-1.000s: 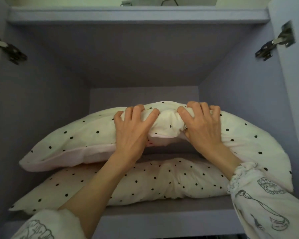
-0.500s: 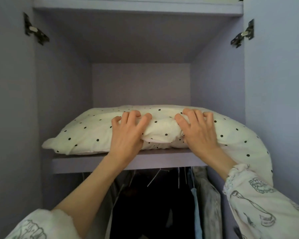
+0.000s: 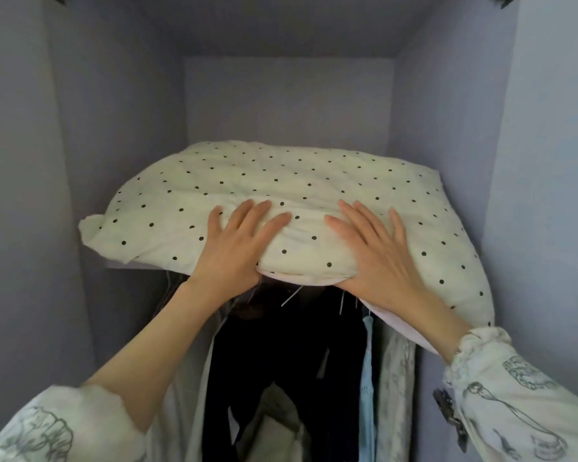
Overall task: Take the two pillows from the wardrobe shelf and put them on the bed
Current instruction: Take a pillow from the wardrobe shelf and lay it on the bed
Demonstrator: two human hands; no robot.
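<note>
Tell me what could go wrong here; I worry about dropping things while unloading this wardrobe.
The left hand and right hand lie flat-fingered on the polka-dot pillow, so it may slip. Its drooping right corner could brush the wardrobe side wall. Its underside may catch the hangers just below.

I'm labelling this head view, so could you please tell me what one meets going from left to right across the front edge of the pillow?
Pillow's left corner → left hand → right hand → pillow's drooping right end.
</note>
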